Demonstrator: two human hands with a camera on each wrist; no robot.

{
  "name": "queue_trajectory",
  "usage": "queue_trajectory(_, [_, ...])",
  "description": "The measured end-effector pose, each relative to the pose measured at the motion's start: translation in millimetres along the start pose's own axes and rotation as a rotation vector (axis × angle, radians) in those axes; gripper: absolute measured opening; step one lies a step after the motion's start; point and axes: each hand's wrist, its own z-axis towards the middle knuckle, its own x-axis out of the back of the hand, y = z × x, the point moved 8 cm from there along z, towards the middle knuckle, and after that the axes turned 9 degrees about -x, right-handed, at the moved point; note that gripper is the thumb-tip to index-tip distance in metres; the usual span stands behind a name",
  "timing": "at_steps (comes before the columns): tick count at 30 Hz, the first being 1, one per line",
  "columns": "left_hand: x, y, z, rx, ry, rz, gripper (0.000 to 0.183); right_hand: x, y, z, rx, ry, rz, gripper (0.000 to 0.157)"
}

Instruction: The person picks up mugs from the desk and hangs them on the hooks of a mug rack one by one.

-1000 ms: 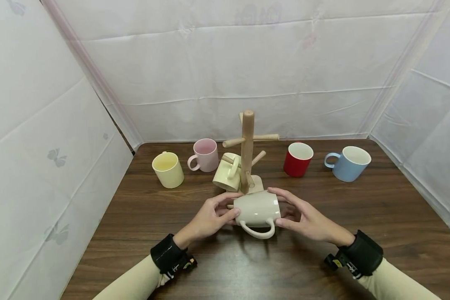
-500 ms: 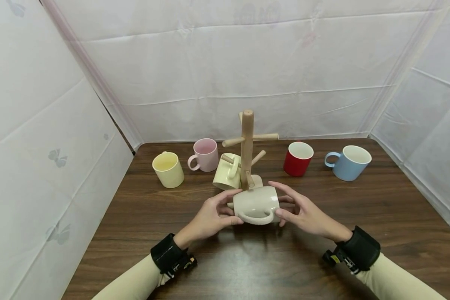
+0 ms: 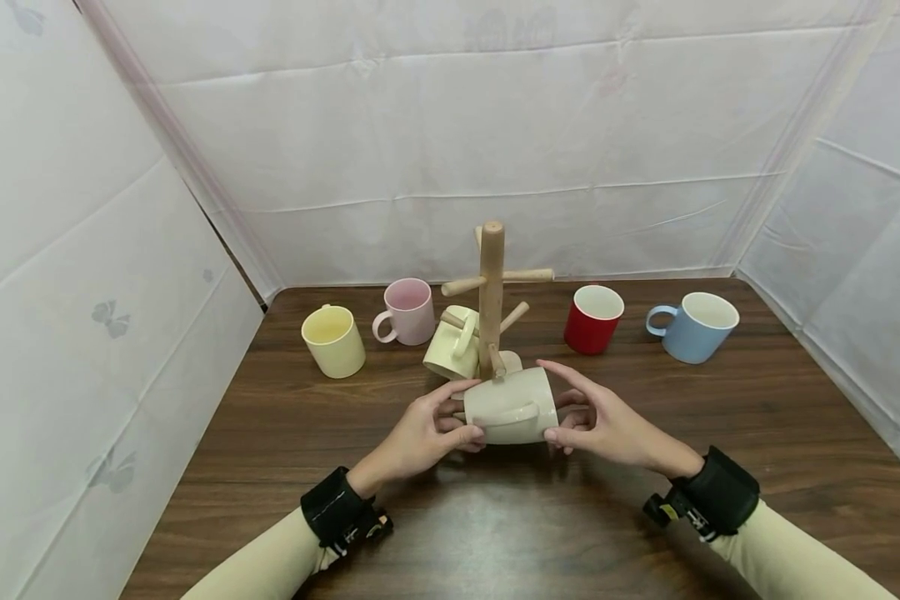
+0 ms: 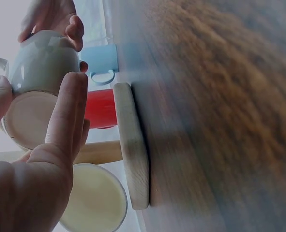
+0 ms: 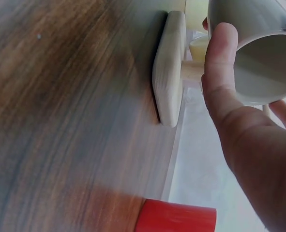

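A grey-beige mug (image 3: 512,408) is held on its side between both hands, low in front of the wooden mug tree (image 3: 492,300). At its base end, my left hand (image 3: 420,429) grips it between thumb and fingers. My right hand (image 3: 618,427) holds the rim end, thumb toward me and fingers spread behind. The mug's handle lies on the upper, near side. In the right wrist view its open mouth (image 5: 266,67) faces the right palm; in the left wrist view its pale base (image 4: 29,118) shows. A pale yellow mug (image 3: 447,354) hangs tilted on a left peg.
Left of the tree stand a yellow mug (image 3: 334,343) and a pink mug (image 3: 411,318). To the right are a red mug (image 3: 591,327) and a light blue mug (image 3: 696,333). White sheeting (image 3: 420,150) walls the back and sides of the brown table (image 3: 457,533).
The grey-beige mug has turned about its length, its handle swinging from below up onto the near side. Both hands and the mug have moved slightly up toward the tree.
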Motion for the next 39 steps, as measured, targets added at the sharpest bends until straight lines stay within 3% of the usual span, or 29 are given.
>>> queue_trajectory(6, [3.3,-16.0,0.2,0.013,-0.017,-0.03,0.056,5.0,-6.6,1.3,-0.029,0.053,-0.121,0.073])
queue_trajectory(12, [1.6,-18.1,1.4,0.028,-0.046,-0.01,0.052,13.2,21.3,11.5,-0.063,0.086,-0.141,0.069])
queue_trajectory(15, [0.3,-18.5,2.0,0.033,-0.055,-0.011,0.049,16.0,25.1,15.2,-0.072,0.105,-0.141,0.066])
queue_trajectory(27, [-2.9,-30.2,4.8,0.096,-0.074,-0.107,0.045,12.3,-9.3,14.4,-0.215,0.131,-0.12,0.058])
queue_trajectory(39, [-5.0,-34.9,5.9,0.125,-0.09,-0.126,0.041,19.5,31.5,23.1,-0.288,0.153,-0.138,0.058])
